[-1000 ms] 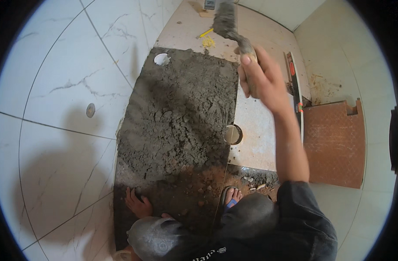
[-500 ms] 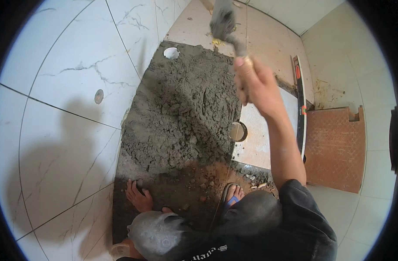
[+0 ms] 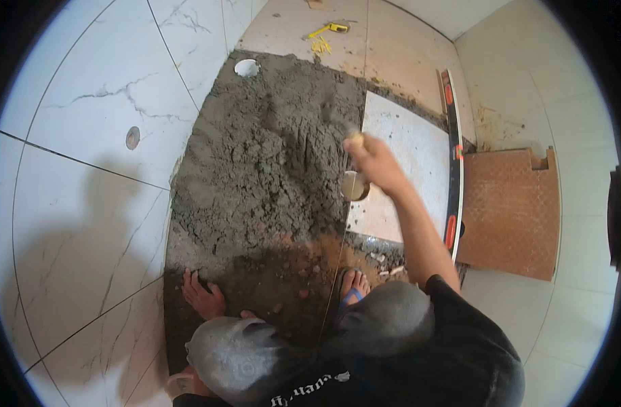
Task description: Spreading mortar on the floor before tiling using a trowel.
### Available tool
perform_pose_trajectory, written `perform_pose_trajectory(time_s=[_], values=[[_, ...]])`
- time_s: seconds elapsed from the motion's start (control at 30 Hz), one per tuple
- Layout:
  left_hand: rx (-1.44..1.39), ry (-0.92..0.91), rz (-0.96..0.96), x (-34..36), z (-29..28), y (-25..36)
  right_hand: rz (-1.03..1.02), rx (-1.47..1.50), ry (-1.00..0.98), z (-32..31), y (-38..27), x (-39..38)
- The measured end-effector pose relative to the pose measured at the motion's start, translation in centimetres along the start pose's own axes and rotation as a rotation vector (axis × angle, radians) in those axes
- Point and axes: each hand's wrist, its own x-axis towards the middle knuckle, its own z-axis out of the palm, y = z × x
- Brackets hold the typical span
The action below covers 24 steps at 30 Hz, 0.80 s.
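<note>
My right hand is closed round the handle of a trowel. The trowel's blade is smeared by motion over the right side of a rough bed of grey mortar. Lower left, my left hand lies with fingers spread on the dark, damp floor beside the marbled wall, holding nothing. Just right of the mortar lies a white floor tile, with a round hole at its left edge under my right wrist. A white pipe opening shows at the mortar's far left corner.
A spirit level lies along the white tile's right side, with a brown tile beyond it. At the far end are a yellow tape measure and small yellow pieces. A thin string crosses lengthwise. Rubble lies near my sandalled foot.
My right hand has swung the trowel down and toward me, from above the far floor to the mortar's right side. The view has shifted a little; my left hand stays on the floor.
</note>
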Motion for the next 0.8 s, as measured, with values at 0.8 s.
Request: perform_pose_trajectory(time_s=[0.8], values=[[-0.011,-0.047,-0.044,0.1,-0.4,1.0,-0.058,-0.444,-0.078,-1.0,6.0,-1.8]])
